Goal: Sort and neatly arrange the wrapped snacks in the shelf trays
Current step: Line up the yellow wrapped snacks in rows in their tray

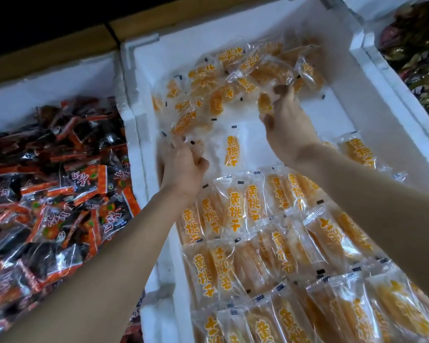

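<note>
A white foam tray [372, 78] holds clear packets of yellow dried peach with orange print. Neat overlapping rows [265, 246] fill its near half; a loose heap [233, 80] lies at the far end. One single packet [232, 151] lies flat on the bare floor between them. My left hand [183, 164] is at the heap's near left edge, fingers curled round a clear packet [193, 142]. My right hand [285, 122] reaches into the heap and pinches a yellow packet [265, 103] between thumb and fingers.
A second foam tray [50, 80] on the left is piled with black and orange wrapped snacks [57, 194]. A third tray at the far right holds dark red and green packets [416, 53]. A wooden shelf edge [67, 48] runs behind the trays.
</note>
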Motion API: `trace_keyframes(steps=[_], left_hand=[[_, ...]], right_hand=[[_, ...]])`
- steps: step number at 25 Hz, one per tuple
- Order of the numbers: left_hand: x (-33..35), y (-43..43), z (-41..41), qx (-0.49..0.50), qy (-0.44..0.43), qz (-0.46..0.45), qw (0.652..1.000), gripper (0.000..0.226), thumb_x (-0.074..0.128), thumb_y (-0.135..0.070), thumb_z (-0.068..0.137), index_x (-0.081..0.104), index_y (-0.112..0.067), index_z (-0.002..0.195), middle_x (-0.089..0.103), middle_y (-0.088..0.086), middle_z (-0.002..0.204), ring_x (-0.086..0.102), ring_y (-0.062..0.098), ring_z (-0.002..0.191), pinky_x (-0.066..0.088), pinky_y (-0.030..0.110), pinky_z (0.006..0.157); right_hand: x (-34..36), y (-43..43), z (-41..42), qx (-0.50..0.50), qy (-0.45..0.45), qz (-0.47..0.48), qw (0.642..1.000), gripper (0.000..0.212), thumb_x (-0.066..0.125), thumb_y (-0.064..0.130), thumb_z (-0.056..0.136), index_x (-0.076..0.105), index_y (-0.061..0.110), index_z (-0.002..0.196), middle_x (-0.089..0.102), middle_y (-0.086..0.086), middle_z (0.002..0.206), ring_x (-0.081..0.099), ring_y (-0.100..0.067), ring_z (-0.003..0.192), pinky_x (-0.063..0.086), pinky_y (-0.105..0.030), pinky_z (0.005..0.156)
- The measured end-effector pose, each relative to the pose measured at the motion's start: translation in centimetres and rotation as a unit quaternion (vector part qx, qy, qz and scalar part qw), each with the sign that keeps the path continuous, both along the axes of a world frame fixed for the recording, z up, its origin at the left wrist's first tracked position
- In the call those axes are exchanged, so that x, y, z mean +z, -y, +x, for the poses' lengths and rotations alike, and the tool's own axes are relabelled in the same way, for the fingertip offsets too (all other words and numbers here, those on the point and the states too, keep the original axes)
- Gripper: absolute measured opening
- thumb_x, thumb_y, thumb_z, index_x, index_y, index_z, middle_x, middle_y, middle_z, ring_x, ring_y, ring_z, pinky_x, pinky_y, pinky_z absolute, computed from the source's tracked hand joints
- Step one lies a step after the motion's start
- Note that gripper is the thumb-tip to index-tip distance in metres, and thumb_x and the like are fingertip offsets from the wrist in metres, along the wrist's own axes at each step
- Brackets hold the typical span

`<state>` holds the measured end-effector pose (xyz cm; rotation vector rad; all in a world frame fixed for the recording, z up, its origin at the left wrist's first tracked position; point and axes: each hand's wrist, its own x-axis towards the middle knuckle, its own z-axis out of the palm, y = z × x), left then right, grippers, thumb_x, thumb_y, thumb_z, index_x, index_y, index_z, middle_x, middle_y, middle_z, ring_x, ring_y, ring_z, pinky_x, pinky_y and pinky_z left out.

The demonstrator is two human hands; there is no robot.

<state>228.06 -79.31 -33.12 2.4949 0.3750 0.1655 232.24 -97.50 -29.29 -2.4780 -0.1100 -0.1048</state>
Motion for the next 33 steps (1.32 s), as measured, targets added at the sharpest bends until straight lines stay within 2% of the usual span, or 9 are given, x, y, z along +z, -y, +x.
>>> trace_keyframes(steps=[3, 6, 8, 13, 18, 20, 24, 28, 33], left_hand=[[1.8, 1.0, -1.7, -0.016, 0.069, 0.043, 0.997, 0.045, 0.053, -0.007, 0.091, 0.037, 0.004, 0.131, 0.047, 0.016, 0.120, 0.047, 0.026, 0.107, 0.024, 0.015, 0.075], [4.1, 1.8, -4.2, -0.037, 0.109, -0.025, 0.993, 0.045, 0.046, -0.002, 0.094, 0.032, 0.003, 0.137, 0.040, 0.007, 0.122, 0.041, 0.004, 0.098, 0.025, 0.007, 0.082], [5.2, 1.8, -5.9, -0.030, 0.127, -0.052, 0.990, 0.046, 0.046, -0.004, 0.095, 0.031, 0.001, 0.138, 0.039, 0.003, 0.120, 0.043, -0.001, 0.097, 0.025, 0.000, 0.082], [6.7, 1.3, -11.5, -0.082, 0.152, -0.038, 0.984, 0.052, 0.052, -0.002, 0.092, 0.031, 0.001, 0.139, 0.030, -0.014, 0.103, 0.036, -0.023, 0.093, 0.027, -0.004, 0.083], [7.7, 0.4, -14.0, -0.065, 0.173, -0.058, 0.981, 0.052, 0.054, 0.000, 0.090, 0.033, 0.000, 0.138, 0.034, -0.009, 0.097, 0.041, -0.017, 0.082, 0.032, -0.001, 0.078], [8.2, 0.1, -14.2, -0.058, 0.181, -0.072, 0.979, 0.050, 0.052, -0.003, 0.091, 0.033, -0.001, 0.138, 0.037, 0.000, 0.104, 0.042, -0.012, 0.082, 0.034, 0.001, 0.078], [8.4, -0.3, -15.0, -0.051, 0.175, -0.099, 0.978, 0.049, 0.051, -0.004, 0.092, 0.033, -0.002, 0.138, 0.036, 0.002, 0.112, 0.043, -0.007, 0.088, 0.036, 0.006, 0.081], [8.2, -0.2, -15.8, -0.038, 0.143, -0.131, 0.980, 0.048, 0.050, -0.010, 0.094, 0.032, -0.005, 0.138, 0.042, 0.008, 0.117, 0.047, 0.006, 0.089, 0.040, 0.013, 0.082], [8.0, -0.4, -16.1, -0.013, 0.127, -0.172, 0.977, 0.044, 0.048, -0.014, 0.095, 0.035, -0.006, 0.136, 0.045, 0.011, 0.116, 0.048, 0.009, 0.088, 0.040, 0.015, 0.080]], right_hand=[[1.4, 1.1, -2.1, 0.055, 0.047, -0.008, 0.997, 0.039, 0.040, 0.018, 0.099, 0.031, 0.002, 0.133, 0.048, -0.013, 0.126, 0.048, -0.032, 0.113, 0.034, -0.033, 0.084], [2.7, 1.0, -5.9, 0.105, -0.011, 0.070, 0.992, 0.034, 0.043, 0.021, 0.099, 0.034, 0.010, 0.129, 0.052, 0.007, 0.088, 0.055, -0.019, 0.085, 0.033, -0.020, 0.063], [2.9, 0.4, -8.8, 0.112, -0.068, 0.131, 0.983, 0.033, 0.049, 0.024, 0.096, 0.036, 0.018, 0.125, 0.050, 0.017, 0.083, 0.056, -0.010, 0.072, 0.037, -0.014, 0.057], [-0.4, -2.7, -15.0, 0.174, -0.137, 0.119, 0.968, 0.049, 0.062, 0.021, 0.086, 0.033, 0.034, 0.124, 0.052, 0.018, 0.083, 0.052, 0.002, 0.064, 0.037, -0.013, 0.063], [-2.0, -4.7, -16.7, 0.200, -0.120, 0.102, 0.967, 0.060, 0.064, 0.011, 0.083, 0.037, 0.041, 0.128, 0.049, 0.016, 0.085, 0.054, 0.001, 0.071, 0.041, -0.008, 0.065], [-1.6, -4.3, -16.9, 0.179, -0.106, 0.106, 0.972, 0.060, 0.065, 0.010, 0.082, 0.038, 0.040, 0.126, 0.050, 0.017, 0.084, 0.058, -0.003, 0.074, 0.048, -0.020, 0.071], [-0.5, -4.3, -17.0, 0.169, -0.082, 0.158, 0.969, 0.053, 0.063, 0.010, 0.084, 0.041, 0.033, 0.126, 0.051, 0.015, 0.084, 0.059, -0.002, 0.077, 0.044, -0.009, 0.067], [-0.8, -6.3, -15.5, 0.198, -0.081, 0.114, 0.970, 0.051, 0.059, 0.007, 0.087, 0.039, 0.028, 0.130, 0.057, 0.002, 0.097, 0.061, -0.022, 0.087, 0.049, -0.036, 0.080], [-0.4, -5.5, -15.2, 0.240, -0.155, 0.113, 0.952, 0.044, 0.057, 0.009, 0.089, 0.040, 0.027, 0.125, 0.057, 0.005, 0.091, 0.064, -0.018, 0.074, 0.049, -0.024, 0.065]])
